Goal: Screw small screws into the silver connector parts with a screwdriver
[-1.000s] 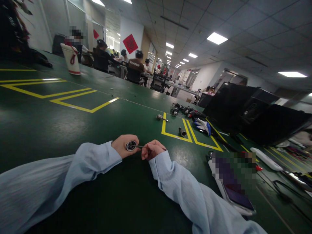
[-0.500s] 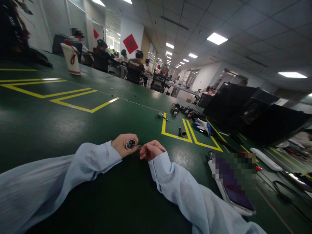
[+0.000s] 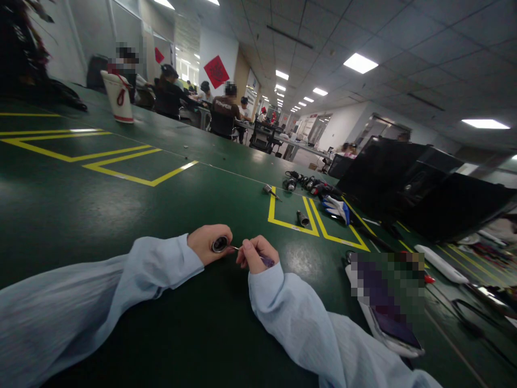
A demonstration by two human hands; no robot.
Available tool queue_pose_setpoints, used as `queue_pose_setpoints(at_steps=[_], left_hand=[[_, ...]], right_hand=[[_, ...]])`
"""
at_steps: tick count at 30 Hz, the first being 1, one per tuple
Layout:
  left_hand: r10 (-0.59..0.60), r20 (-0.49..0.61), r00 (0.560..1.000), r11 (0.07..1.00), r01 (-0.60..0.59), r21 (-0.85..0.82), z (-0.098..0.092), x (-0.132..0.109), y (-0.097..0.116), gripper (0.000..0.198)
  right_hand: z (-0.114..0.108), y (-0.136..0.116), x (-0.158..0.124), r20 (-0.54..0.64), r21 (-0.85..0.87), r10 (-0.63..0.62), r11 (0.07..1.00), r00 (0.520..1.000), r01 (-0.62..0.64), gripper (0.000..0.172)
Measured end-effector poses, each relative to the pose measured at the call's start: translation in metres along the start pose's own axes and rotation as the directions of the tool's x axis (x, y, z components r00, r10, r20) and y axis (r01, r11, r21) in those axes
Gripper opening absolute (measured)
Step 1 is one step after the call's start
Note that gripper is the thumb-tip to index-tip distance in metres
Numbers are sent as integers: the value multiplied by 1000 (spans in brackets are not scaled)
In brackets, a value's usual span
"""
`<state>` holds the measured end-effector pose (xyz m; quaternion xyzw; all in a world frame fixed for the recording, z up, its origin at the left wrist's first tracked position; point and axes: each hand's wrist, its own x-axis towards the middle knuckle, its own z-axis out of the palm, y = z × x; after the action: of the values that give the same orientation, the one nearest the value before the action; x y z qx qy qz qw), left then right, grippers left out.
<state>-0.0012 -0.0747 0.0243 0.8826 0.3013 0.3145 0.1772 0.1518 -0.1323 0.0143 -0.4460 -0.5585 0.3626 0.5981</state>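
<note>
My left hand (image 3: 205,243) is closed around a small hollow cylindrical part (image 3: 219,244), whose dark open end with a metal rim faces me. My right hand (image 3: 260,252) grips a thin screwdriver (image 3: 267,261) with a purple handle; its slim metal shaft runs left towards the cylinder. Whether the tip touches the part or lies beside it, I cannot tell. Both hands are just above the green table (image 3: 169,215). Farther off lie a small metal piece with a thin shaft (image 3: 268,189) and a short grey cylinder (image 3: 302,218) inside a yellow taped outline.
A phone (image 3: 393,323) lies right of my right arm, near a white bar-shaped object (image 3: 440,264) and cables. Beyond are a blue and white glove (image 3: 336,209), dark tools (image 3: 309,184) and black screens (image 3: 420,183). A paper cup (image 3: 118,97) stands back left; several people sit behind.
My right hand has drawn slightly right and turned, so the purple handle now shows. The shaft no longer crosses the cylinder's opening. My left hand has tilted the part and shifted slightly right.
</note>
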Motion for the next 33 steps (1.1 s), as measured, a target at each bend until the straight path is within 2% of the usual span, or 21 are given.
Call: queue_pose_setpoints(at_steps=[5,9,12,17,22,27,30,33], left_hand=[[9,20,1000,1000,-8,-22,0,0,0,14],[1,5,1000,998,0,-66,0,0,3,16],[-12,-19,1000,996,10,-85,0,1,6,16],[-40,-59,997,995,34,-90,0,1,9,19],[-46,-68,997,997,41,-67,0,1,8,18],[-37,-73,997,999,34,-42,1,0,4,16],[-26,-61,998,999,24,-41,0,0,4,15],[-29,-56,998,998,26,-58,0,0,5,16]], right_hand=[[1,-5,3,79,179,124,974,989,-136,29],[-3,-3,9,190,377,216,884,958,-275,26],[-5,-1,12,247,464,220,828,944,-315,25],[-5,-2,11,252,508,201,805,947,-306,25],[-6,-3,8,155,436,187,868,970,-237,28],[-2,-2,4,63,333,78,938,995,-94,28],[0,-1,3,107,332,43,940,993,-76,27],[0,3,5,183,438,76,886,980,-151,28]])
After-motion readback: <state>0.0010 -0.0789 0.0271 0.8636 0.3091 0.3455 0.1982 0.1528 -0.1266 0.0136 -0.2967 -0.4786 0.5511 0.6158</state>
